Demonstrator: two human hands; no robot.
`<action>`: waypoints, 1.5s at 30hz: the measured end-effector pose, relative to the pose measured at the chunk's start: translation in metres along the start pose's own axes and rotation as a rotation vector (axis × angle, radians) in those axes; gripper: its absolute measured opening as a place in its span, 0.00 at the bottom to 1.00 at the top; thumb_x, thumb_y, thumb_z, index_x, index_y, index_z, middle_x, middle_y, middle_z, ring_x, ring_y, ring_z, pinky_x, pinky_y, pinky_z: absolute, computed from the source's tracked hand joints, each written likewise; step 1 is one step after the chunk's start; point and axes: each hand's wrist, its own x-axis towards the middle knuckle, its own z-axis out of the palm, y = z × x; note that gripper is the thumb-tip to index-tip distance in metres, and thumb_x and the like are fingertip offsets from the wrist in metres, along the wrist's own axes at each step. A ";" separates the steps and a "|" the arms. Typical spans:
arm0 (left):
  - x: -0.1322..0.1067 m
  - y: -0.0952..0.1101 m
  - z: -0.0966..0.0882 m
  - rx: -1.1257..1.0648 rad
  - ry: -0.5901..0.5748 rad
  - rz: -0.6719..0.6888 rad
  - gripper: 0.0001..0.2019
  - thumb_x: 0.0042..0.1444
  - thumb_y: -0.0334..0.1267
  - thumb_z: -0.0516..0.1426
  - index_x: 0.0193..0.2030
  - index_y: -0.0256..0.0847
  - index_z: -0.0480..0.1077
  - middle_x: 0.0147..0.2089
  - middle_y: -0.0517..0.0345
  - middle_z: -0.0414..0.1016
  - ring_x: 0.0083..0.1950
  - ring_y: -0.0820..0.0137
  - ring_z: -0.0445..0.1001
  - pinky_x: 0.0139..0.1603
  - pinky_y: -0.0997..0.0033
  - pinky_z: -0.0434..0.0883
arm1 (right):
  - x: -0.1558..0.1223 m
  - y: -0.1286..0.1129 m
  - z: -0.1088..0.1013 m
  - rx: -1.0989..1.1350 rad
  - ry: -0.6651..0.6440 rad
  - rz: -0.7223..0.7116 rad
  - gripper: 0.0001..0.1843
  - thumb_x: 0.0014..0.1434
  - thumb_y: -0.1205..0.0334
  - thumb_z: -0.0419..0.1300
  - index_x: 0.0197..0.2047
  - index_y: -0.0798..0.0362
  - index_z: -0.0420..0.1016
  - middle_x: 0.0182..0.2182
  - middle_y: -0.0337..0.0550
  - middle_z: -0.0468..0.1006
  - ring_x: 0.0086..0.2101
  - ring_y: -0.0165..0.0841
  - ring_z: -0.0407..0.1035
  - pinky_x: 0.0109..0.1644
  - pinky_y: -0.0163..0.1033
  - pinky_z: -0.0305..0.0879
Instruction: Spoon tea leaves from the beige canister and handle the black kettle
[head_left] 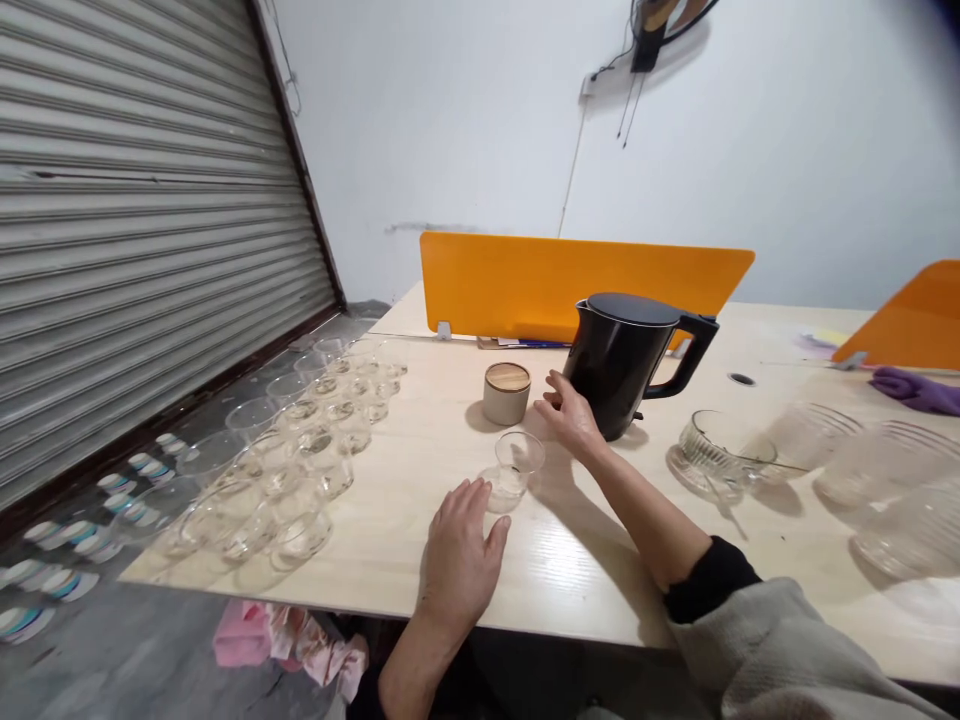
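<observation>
My left hand (459, 552) lies flat and open on the wooden table (570, 570), its fingertips just short of a small clear glass cup (513, 470). My right hand (571, 412) reaches past that cup with its fingers spread, resting against the lower side of a black electric kettle (628, 360). A small beige jar with a wooden lid (506, 392) stands just left of the right hand.
Several empty clear glass cups (300, 450) fill the table's left part. A ribbed glass bowl (724, 450) and more glass bowls (885, 480) sit at the right. Orange dividers (525, 285) stand behind. A purple cloth (919, 388) lies far right. Small cups (67, 540) lie on the floor by the metal shutter.
</observation>
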 end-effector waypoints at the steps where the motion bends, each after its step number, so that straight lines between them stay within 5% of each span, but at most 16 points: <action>1: 0.000 0.000 0.000 0.002 0.003 0.001 0.21 0.69 0.42 0.55 0.65 0.38 0.71 0.66 0.44 0.75 0.70 0.51 0.69 0.71 0.42 0.67 | 0.003 -0.004 0.000 0.007 -0.006 -0.014 0.44 0.60 0.55 0.62 0.76 0.57 0.57 0.69 0.61 0.68 0.58 0.46 0.74 0.61 0.49 0.70; 10: 0.001 0.004 -0.003 0.012 -0.013 -0.011 0.23 0.67 0.40 0.57 0.67 0.37 0.69 0.69 0.43 0.73 0.71 0.50 0.68 0.71 0.41 0.67 | 0.030 -0.028 0.026 -0.175 -0.101 -0.127 0.54 0.54 0.43 0.70 0.76 0.54 0.57 0.72 0.60 0.62 0.70 0.54 0.55 0.74 0.57 0.51; 23: 0.001 0.003 0.000 -0.008 0.012 0.003 0.22 0.67 0.40 0.57 0.67 0.41 0.70 0.68 0.45 0.73 0.71 0.50 0.68 0.71 0.40 0.67 | 0.042 -0.006 0.047 -0.116 0.057 -0.190 0.49 0.51 0.47 0.71 0.72 0.52 0.64 0.63 0.57 0.72 0.63 0.50 0.66 0.69 0.53 0.61; 29: 0.002 0.004 -0.001 -0.014 -0.010 -0.009 0.23 0.67 0.39 0.57 0.67 0.38 0.70 0.68 0.43 0.73 0.71 0.49 0.68 0.71 0.38 0.67 | 0.039 -0.031 0.016 -0.145 0.201 -0.287 0.47 0.52 0.44 0.71 0.69 0.58 0.66 0.62 0.62 0.73 0.61 0.53 0.68 0.67 0.55 0.63; 33: 0.005 0.005 -0.006 -0.070 0.009 -0.034 0.22 0.67 0.40 0.57 0.66 0.36 0.71 0.67 0.41 0.74 0.71 0.49 0.69 0.72 0.39 0.67 | 0.002 -0.062 -0.033 -0.201 0.310 -0.404 0.47 0.55 0.41 0.69 0.71 0.56 0.65 0.62 0.60 0.73 0.61 0.52 0.68 0.67 0.56 0.64; 38: -0.001 0.011 -0.021 -0.318 0.197 -0.043 0.18 0.71 0.42 0.55 0.63 0.42 0.73 0.63 0.45 0.77 0.66 0.57 0.74 0.67 0.49 0.74 | -0.083 -0.077 -0.088 -0.244 0.313 -0.361 0.46 0.56 0.39 0.70 0.73 0.43 0.64 0.62 0.53 0.74 0.59 0.55 0.71 0.64 0.61 0.68; 41: -0.013 0.019 -0.028 -0.450 0.203 0.000 0.19 0.71 0.45 0.55 0.65 0.43 0.71 0.64 0.45 0.76 0.67 0.58 0.73 0.68 0.51 0.73 | -0.133 -0.067 -0.094 -0.262 0.208 -0.348 0.46 0.56 0.37 0.69 0.73 0.39 0.64 0.63 0.51 0.74 0.58 0.56 0.72 0.61 0.62 0.71; 45: -0.028 0.028 -0.028 -0.555 0.024 0.064 0.30 0.68 0.55 0.57 0.71 0.43 0.63 0.68 0.42 0.71 0.69 0.54 0.71 0.69 0.48 0.71 | -0.175 -0.048 -0.072 -0.225 0.085 -0.340 0.46 0.58 0.39 0.69 0.74 0.40 0.61 0.62 0.52 0.75 0.58 0.54 0.73 0.60 0.60 0.74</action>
